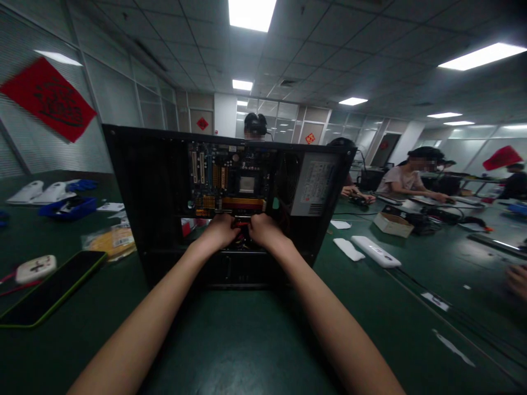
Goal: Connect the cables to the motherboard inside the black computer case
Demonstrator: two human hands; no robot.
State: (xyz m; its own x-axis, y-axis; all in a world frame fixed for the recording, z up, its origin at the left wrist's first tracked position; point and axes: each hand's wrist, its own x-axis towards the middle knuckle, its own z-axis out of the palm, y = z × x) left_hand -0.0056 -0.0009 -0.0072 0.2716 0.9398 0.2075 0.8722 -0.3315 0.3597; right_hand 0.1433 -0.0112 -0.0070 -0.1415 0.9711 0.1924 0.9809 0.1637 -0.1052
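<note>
We see the open computer case (154, 192) standing on the green desk (234, 340), our left hand (221, 230) and right hand (264, 229) curled inside it below the motherboard (233, 184), near dark cables (245, 235); whether either grips them, we cannot tell.

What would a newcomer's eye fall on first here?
The open black computer case stands out first, upright on the green table at centre. The left hand and right hand work close together below its motherboard. Next comes the red poster, upper left.
</note>
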